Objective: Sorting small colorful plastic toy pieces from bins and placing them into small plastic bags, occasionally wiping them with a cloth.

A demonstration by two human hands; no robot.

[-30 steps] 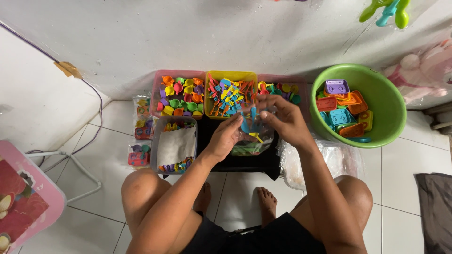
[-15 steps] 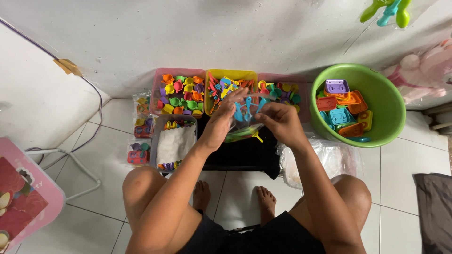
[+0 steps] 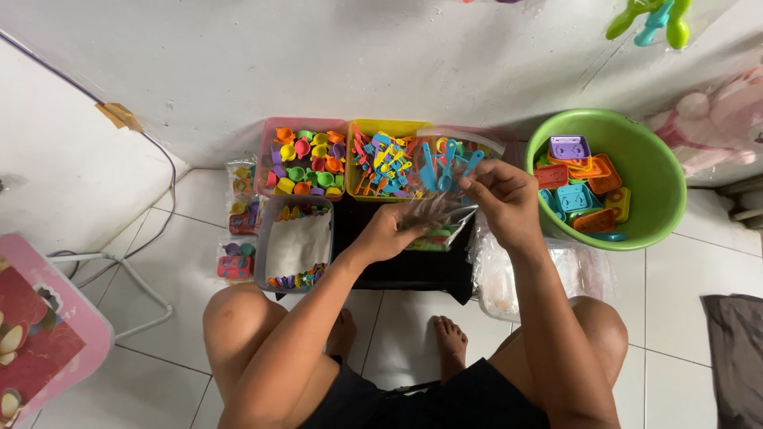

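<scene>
A clear plastic bag (image 3: 445, 187) of small toy utensils is held up over the black tray (image 3: 413, 266), which serves as the middle of this work spot. The left hand (image 3: 389, 230) grips the bag's lower part from below, fingers curled and pressed around gathered plastic with green and yellow pieces inside, just above the tray's far edge. The right hand (image 3: 502, 199) pinches the bag's upper side between thumb and fingertips, pulling the film taut toward the far side of the tray; blue toy spoons (image 3: 445, 163) stand upright in that raised part. Whether the bag's mouth is sealed or open is hard to tell through the glare on the film. Beyond the tray sit the pink bin (image 3: 302, 163) of little cups and the yellow bin (image 3: 385, 163) of mixed utensils; to the tray's right is the green basin (image 3: 628, 135) with flat toy stoves, and to its left a clear box (image 3: 296, 242) with a white sheet. The risk, as I judge it, lies in the tilt: if the mouth is open and the right-hand pinch slips, the spoons could slide out and scatter into the bins behind the tray, mixing with sorted pieces. A hard pull between both hands could also tear the thin film.
</scene>
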